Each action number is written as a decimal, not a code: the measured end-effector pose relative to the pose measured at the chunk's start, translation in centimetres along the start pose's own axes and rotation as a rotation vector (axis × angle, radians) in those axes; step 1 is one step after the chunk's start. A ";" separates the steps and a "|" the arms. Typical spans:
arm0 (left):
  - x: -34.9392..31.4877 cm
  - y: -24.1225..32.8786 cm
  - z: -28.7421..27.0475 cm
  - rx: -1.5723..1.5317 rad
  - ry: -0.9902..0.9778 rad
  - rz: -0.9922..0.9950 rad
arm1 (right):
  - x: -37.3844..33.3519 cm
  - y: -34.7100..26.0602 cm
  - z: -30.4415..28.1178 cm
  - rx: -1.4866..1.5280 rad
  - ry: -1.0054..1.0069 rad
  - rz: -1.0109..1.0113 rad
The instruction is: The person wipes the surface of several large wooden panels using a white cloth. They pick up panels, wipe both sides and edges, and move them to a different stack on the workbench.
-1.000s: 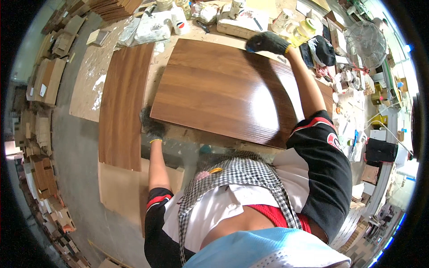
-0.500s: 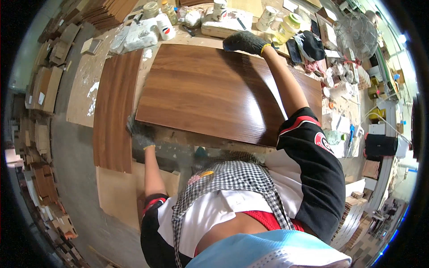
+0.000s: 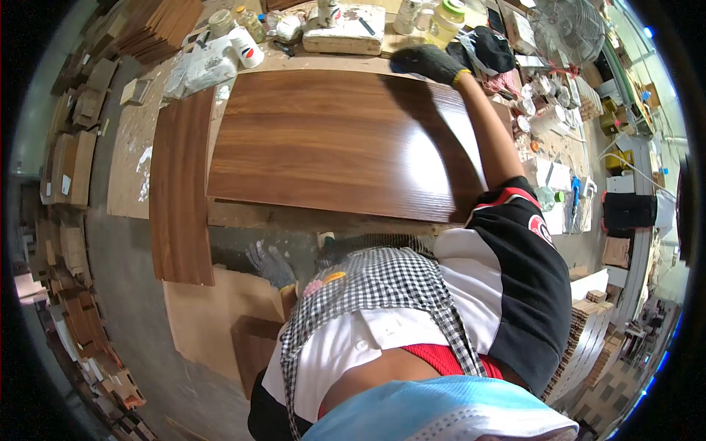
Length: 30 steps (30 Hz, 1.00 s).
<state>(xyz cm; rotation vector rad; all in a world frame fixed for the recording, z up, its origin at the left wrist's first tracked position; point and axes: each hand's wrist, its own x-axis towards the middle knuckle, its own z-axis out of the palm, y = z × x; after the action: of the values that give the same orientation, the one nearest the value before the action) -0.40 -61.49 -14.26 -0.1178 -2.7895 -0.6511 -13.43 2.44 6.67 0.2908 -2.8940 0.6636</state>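
Spread fingers on the gloved left hand point(image 3: 272, 266) hold nothing; it hangs beyond the near edge of the worktable, well apart from the boards on top. Whether the gloved right hand point(image 3: 428, 65) grips anything cannot be told: it lies at the far edge of the large board, its fingers pointing left and their undersides hidden. Largest of all is the worktable point(image 3: 126, 176), pale and spattered with white toward its left side. Lying flat across its middle is the large board point(image 3: 309, 140), brown and wood-grained, with a bright glare and the right arm's dark shadow on its right half. Just to its left lies a narrow board point(image 3: 180, 191) of similar brown, set lengthwise away from the person and jutting past the table's near edge. Lower down, near the left hand, is a tan sheet point(image 3: 198, 316). At the far right stands a wire-caged fan point(image 3: 566, 29). Behind the large board sit a white-topped block point(image 3: 344, 45), a crumpled white bag point(image 3: 202, 67), a green-lidded jar point(image 3: 445, 28) of yellowish liquid, a white cup point(image 3: 246, 48) tilted over, and, on the block, a slim dark tool point(image 3: 366, 26).
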 end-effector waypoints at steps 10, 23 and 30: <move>-3.8 -2.7 -3.4 0.125 -0.566 -0.006 | -9.7 7.1 -3.6 -0.119 -0.041 -0.013; 2.4 -4.7 -1.1 0.212 -0.133 -0.050 | -12.7 6.1 -4.3 -0.123 0.145 0.006; 6.3 -0.4 -0.8 0.141 -0.024 -0.019 | -18.3 10.0 -7.1 -0.137 0.024 0.062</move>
<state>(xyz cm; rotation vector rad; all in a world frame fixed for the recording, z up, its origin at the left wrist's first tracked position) -6.28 -62.09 -11.99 -0.0719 -2.8519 -0.4588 2.88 17.26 5.26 0.1758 -2.9181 0.4716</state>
